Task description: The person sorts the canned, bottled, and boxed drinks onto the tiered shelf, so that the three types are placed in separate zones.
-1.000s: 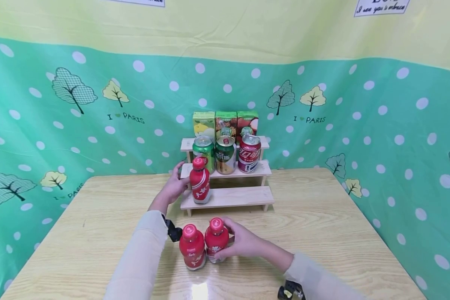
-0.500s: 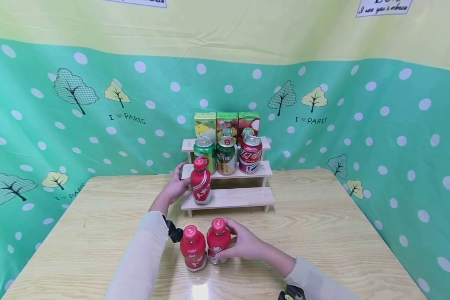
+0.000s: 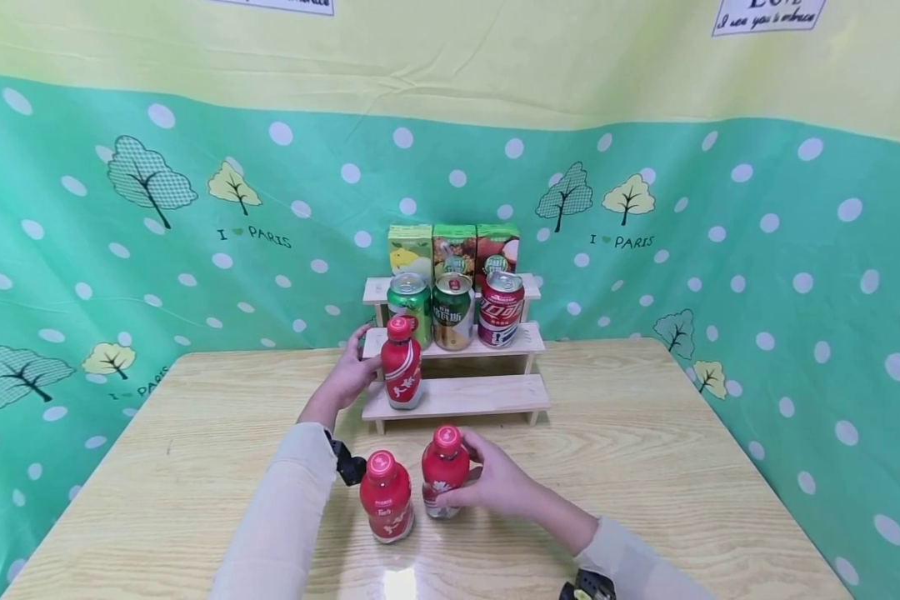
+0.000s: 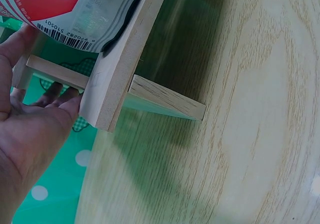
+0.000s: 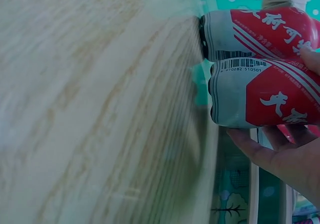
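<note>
A three-step wooden shelf (image 3: 465,395) stands at the table's far middle. A red bottle (image 3: 401,367) stands at the left of its lowest step, its base (image 4: 70,14) filling the top of the left wrist view. My left hand (image 3: 351,373) rests against the shelf's left end (image 4: 107,84), fingers (image 4: 55,92) straight behind the side bar. My right hand (image 3: 489,486) grips a second red bottle (image 3: 443,472) in front of the shelf; its fingers (image 5: 265,151) curl under that bottle (image 5: 265,94). A third red bottle (image 3: 386,497) stands just to its left (image 5: 255,32).
Three cans (image 3: 453,310) fill the middle step and three juice cartons (image 3: 453,247) the top one. A green dotted cloth (image 3: 757,275) walls in the wooden table (image 3: 645,467) on three sides. Bare tabletop lies to the right and left of the shelf.
My right hand has shifted its red bottle a little right and toward the shelf, away from the third bottle. The left hand has stayed at the shelf's end.
</note>
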Action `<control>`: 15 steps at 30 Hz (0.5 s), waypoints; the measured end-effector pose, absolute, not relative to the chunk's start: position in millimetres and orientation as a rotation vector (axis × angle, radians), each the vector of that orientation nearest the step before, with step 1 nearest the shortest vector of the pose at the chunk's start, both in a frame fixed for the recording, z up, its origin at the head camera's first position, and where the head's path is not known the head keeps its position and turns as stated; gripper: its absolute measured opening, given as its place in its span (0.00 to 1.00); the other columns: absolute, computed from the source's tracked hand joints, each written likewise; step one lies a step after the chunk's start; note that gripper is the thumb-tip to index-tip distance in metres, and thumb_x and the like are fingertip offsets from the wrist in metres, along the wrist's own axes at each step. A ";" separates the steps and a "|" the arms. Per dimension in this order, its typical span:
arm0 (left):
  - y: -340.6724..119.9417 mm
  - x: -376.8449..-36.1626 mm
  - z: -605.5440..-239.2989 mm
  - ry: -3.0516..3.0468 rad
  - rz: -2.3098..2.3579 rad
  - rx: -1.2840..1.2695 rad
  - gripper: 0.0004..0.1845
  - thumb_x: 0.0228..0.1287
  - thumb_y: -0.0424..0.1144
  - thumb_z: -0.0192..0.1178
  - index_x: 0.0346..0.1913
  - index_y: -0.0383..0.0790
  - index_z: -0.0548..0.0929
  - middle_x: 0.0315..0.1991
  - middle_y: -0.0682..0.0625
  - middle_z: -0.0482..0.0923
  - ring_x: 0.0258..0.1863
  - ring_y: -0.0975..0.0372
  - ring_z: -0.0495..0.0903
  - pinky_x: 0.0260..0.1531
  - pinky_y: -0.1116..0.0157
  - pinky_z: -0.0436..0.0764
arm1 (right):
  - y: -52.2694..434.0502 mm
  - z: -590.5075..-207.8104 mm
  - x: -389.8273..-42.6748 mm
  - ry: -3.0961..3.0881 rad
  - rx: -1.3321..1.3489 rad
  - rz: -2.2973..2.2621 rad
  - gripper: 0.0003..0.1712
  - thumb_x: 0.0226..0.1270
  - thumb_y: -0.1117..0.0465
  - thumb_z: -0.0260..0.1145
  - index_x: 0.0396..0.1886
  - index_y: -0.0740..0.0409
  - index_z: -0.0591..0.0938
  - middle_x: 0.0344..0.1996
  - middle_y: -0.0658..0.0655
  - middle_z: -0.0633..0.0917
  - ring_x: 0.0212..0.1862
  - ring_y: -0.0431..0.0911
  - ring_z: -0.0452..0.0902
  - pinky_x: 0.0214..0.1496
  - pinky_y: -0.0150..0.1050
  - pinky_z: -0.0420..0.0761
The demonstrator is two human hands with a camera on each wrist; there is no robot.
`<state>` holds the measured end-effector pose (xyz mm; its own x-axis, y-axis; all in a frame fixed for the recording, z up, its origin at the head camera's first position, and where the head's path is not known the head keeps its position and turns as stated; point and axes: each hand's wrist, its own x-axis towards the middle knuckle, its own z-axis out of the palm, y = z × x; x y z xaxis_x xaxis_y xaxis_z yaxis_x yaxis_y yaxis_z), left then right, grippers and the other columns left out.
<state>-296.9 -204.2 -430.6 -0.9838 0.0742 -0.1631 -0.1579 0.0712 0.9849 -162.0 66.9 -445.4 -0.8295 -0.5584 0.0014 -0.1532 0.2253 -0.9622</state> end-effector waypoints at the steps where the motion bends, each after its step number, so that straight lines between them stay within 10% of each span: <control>1: -204.2 -296.9 -430.8 2.164 2.035 -0.089 0.44 0.66 0.31 0.52 0.73 0.59 0.36 0.72 0.33 0.45 0.67 0.44 0.59 0.66 0.52 0.63 | 67.4 -444.7 -162.4 2.163 -0.654 -1.637 0.41 0.43 0.57 0.78 0.60 0.45 0.70 0.53 0.51 0.78 0.58 0.51 0.72 0.54 0.42 0.79; 15: -204.5 -296.9 -431.1 2.169 2.029 -0.104 0.44 0.66 0.32 0.52 0.73 0.60 0.36 0.72 0.35 0.47 0.65 0.46 0.61 0.63 0.54 0.66 | 74.1 -437.7 -171.6 2.249 -0.573 -1.680 0.45 0.43 0.56 0.78 0.63 0.48 0.67 0.55 0.54 0.76 0.56 0.51 0.72 0.55 0.46 0.79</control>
